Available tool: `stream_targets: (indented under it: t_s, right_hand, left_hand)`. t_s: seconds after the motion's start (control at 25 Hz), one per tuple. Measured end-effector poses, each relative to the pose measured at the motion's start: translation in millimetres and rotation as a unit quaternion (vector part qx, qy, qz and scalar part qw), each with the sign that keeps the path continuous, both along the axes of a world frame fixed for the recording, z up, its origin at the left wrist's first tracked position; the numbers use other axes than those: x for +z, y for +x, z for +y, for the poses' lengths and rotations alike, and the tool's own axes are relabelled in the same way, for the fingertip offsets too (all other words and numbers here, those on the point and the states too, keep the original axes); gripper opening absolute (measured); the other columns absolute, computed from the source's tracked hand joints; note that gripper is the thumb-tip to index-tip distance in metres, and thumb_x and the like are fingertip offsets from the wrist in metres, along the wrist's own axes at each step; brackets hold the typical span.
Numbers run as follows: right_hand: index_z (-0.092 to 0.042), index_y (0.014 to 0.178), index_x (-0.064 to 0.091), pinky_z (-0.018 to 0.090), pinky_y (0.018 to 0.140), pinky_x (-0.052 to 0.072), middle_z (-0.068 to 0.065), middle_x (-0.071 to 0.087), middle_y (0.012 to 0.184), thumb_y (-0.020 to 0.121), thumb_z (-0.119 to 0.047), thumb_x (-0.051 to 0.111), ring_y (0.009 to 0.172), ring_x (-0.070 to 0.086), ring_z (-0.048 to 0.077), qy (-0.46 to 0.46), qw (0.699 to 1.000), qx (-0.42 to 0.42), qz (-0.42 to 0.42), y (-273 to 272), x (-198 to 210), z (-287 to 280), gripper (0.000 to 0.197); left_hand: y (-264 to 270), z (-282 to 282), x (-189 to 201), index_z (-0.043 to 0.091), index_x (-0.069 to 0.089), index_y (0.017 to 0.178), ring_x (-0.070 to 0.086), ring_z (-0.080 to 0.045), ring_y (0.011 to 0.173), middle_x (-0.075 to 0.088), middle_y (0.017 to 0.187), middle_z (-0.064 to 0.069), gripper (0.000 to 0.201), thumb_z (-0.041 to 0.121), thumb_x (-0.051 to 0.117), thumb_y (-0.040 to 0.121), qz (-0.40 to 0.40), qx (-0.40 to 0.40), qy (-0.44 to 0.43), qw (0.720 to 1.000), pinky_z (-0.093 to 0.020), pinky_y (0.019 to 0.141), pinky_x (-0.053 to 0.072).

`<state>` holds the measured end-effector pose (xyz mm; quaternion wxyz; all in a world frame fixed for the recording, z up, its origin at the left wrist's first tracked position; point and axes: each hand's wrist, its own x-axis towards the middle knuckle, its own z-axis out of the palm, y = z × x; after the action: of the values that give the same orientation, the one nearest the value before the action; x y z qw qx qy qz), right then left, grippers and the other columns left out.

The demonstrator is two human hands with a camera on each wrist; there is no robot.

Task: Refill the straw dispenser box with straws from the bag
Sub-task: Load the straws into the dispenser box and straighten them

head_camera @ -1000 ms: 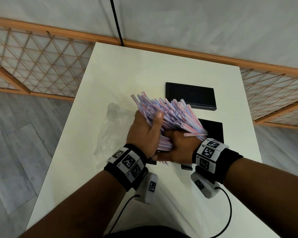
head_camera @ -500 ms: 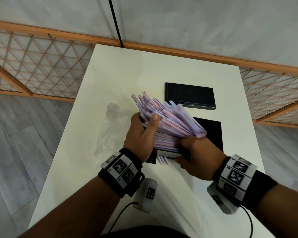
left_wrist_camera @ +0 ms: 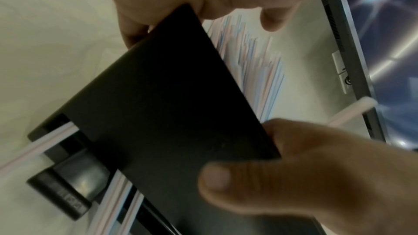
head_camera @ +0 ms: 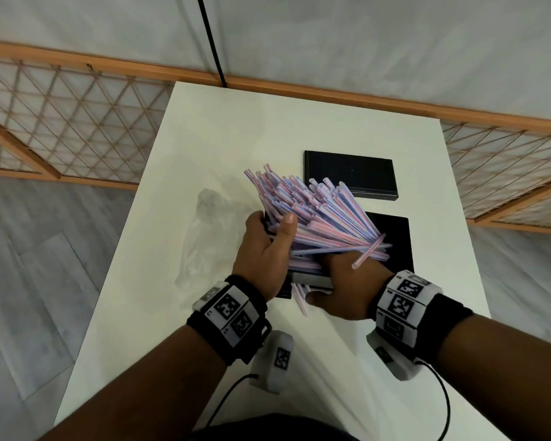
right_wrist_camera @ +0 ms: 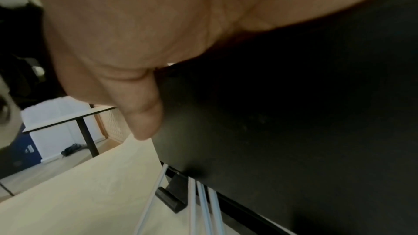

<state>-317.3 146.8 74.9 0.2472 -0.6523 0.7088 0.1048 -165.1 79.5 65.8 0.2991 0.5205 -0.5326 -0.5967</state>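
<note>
Right hand (head_camera: pixel 344 284) slides back in under the fanned straws (head_camera: pixel 318 224) at frame centre, fingers curled on the black dispenser box's (left_wrist_camera: pixel 162 99) near edge. The left hand (head_camera: pixel 264 249) clamps the bundle, thumb on top. One straw now juts loose at right; a few poke out underneath. Probably seated, though the opening is hidden. The empty bag (head_camera: pixel 210 237) lies left.
</note>
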Motion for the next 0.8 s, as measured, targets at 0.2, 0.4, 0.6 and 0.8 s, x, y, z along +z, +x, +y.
stream_targets:
  t_s: [0.2,0.4,0.6,0.8]
  right_hand:
    - [-0.028,0.109,0.064,0.033,0.083,0.052,0.000,0.069,0.103,0.063,-0.067,0.066,0.096,0.065,0.025,0.052,0.998,0.012,0.023,4.3,5.7,-16.7,0.061]
    - [-0.030,0.090,0.069,0.038,0.073,0.059,-0.006,0.071,0.077,0.051,-0.073,0.062,0.073,0.068,0.016,0.132,0.991,-0.021,-0.010,7.0,3.7,-33.9,0.058]
    - [-0.032,0.117,0.062,0.033,0.090,0.050,-0.006,0.068,0.106,0.059,-0.058,0.079,0.098,0.062,0.019,0.130,0.990,-0.020,-0.055,5.0,4.2,-39.0,0.066]
    - [-0.033,0.132,0.052,0.036,0.100,0.046,-0.009,0.063,0.122,0.060,-0.051,0.082,0.112,0.059,0.018,0.120,0.988,-0.018,-0.094,2.6,0.3,-43.9,0.080]
  left_hand:
    - [-1.5,-2.5,-2.8,0.028,0.045,0.109,0.062,-0.014,0.104,0.060,0.105,0.014,0.044,0.066,0.046,0.086,0.006,0.004,0.012,1.000,-0.038,0.094,0.050]
    - [-1.6,-3.6,-6.5,0.029,0.043,0.111,0.063,-0.018,0.108,0.059,0.109,0.013,0.041,0.065,0.048,0.090,0.009,0.002,0.013,1.000,-0.046,0.100,0.051]
    - [-1.8,-3.0,-3.1,0.024,0.044,0.111,0.063,-0.017,0.106,0.059,0.107,0.012,0.041,0.060,0.048,0.092,0.014,-0.001,0.008,1.000,-0.045,0.099,0.051]
    - [-1.8,-4.7,-5.0,0.027,0.047,0.106,0.064,-0.013,0.104,0.062,0.107,0.010,0.031,0.055,0.054,0.095,-0.006,-0.003,0.002,1.000,-0.044,0.099,0.051]
